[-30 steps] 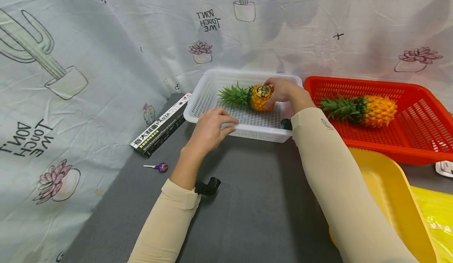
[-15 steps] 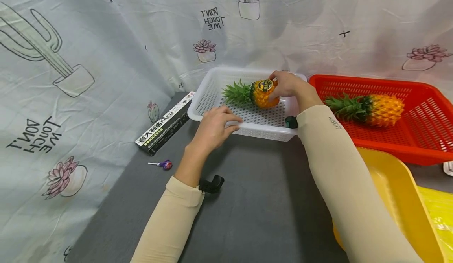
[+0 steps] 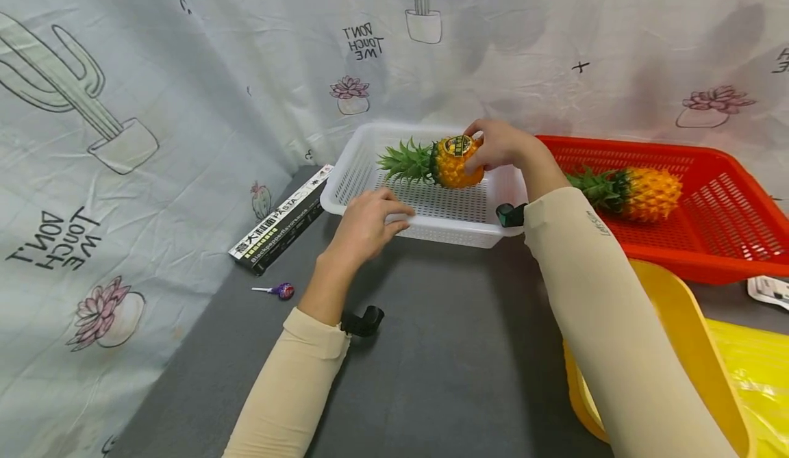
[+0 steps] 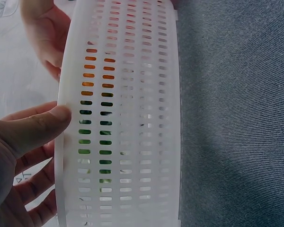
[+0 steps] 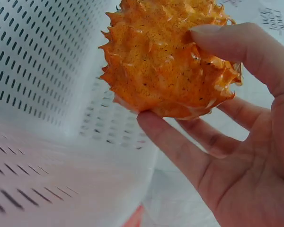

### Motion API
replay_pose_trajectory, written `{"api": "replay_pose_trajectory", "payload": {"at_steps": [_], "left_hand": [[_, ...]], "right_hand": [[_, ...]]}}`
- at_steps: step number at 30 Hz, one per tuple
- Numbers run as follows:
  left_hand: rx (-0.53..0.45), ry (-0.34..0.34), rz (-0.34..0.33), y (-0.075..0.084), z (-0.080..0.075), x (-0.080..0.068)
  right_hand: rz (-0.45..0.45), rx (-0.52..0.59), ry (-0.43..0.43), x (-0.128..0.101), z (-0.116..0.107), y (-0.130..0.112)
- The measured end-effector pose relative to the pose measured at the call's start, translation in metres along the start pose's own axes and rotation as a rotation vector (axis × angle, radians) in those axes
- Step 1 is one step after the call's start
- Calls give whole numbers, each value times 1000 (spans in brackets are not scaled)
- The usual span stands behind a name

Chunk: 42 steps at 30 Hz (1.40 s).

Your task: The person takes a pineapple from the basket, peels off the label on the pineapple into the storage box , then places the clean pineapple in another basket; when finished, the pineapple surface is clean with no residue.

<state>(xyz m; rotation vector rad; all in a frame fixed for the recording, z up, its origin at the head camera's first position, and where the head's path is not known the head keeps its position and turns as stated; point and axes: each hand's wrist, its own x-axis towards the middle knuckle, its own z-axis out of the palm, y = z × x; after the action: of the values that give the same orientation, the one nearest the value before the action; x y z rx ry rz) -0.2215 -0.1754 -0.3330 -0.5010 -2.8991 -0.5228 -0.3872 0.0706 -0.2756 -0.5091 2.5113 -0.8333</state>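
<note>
A small pineapple point(image 3: 453, 163) with green leaves and a round black and gold label hangs sideways over the white perforated basket point(image 3: 431, 229). My right hand point(image 3: 505, 146) grips its base; in the right wrist view, the thumb lies on the spiky orange skin point(image 5: 156, 61) and fingertips meet its underside. At the basket's near side, my left hand point(image 3: 370, 222) holds the rim. The left wrist view has the left thumb point(image 4: 42, 125) over the basket's outer wall point(image 4: 132, 142) edge, other fingers behind it, and orange and green showing through the slots.
A red basket point(image 3: 740, 246) at right holds a second pineapple point(image 3: 650, 194). Nearer are a yellow tray point(image 3: 672, 307) and a yellow packet point(image 3: 746, 362). At left lie a black-and-white pasta box point(image 3: 280, 222) and a purple lollipop point(image 3: 285, 291).
My right hand has raised the pineapple slightly from the basket floor, and its leaves stay pointing left. The left hand keeps its place at the rim.
</note>
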Motion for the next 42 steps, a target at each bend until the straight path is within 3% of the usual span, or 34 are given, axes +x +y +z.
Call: {"api": "replay_pose_trajectory", "payload": {"at_steps": [16,28,42], "left_hand": [[-19,13,19,-1,2,1],[-15,20,39,3,2,0],[-8,13,48,5,1,1]], "right_hand": [[53,73,84,-50,-9,-9],[25,87,139,-96,-11,-17],[28,73,217,-156,-6,9]]}}
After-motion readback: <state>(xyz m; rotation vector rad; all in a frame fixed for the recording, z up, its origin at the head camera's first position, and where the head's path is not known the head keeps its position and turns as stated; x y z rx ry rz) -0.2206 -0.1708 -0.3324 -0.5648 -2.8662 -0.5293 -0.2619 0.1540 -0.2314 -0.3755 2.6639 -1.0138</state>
